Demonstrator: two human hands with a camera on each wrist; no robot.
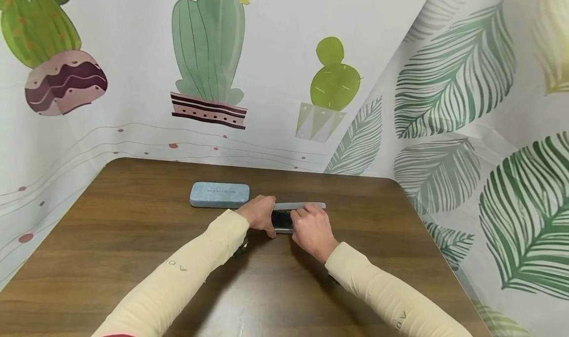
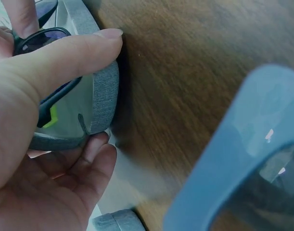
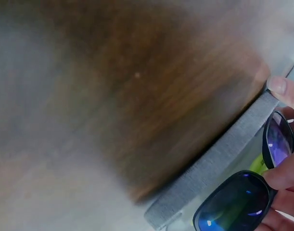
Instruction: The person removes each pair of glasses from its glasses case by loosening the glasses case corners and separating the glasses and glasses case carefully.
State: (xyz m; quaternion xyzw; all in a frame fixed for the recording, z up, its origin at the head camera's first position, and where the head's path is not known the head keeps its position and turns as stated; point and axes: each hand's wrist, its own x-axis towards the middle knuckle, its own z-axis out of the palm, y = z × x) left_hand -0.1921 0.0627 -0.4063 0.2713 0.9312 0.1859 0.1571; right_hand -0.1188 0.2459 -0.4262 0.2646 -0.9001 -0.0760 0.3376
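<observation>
An open grey fabric glasses case (image 2: 106, 96) lies on the table with its pale inside showing. My left hand (image 1: 261, 213) grips its left end, the thumb over the near wall and the fingers curled below the end. Dark sunglasses (image 3: 236, 204) with blue-purple reflecting lenses are in the case. At the bridge between the lenses, my right hand (image 1: 313, 231) pinches them. Something yellow-green (image 3: 257, 164) shows behind the frame. The raised lid (image 1: 300, 206) of the case stands along its far side.
A light blue closed case (image 1: 220, 194) with small lettering lies to the left, close to my left hand. Everything stands on a brown wood-grain table (image 1: 133, 258). A white cloth (image 1: 275, 55) printed with cacti and leaves hangs behind and to the right.
</observation>
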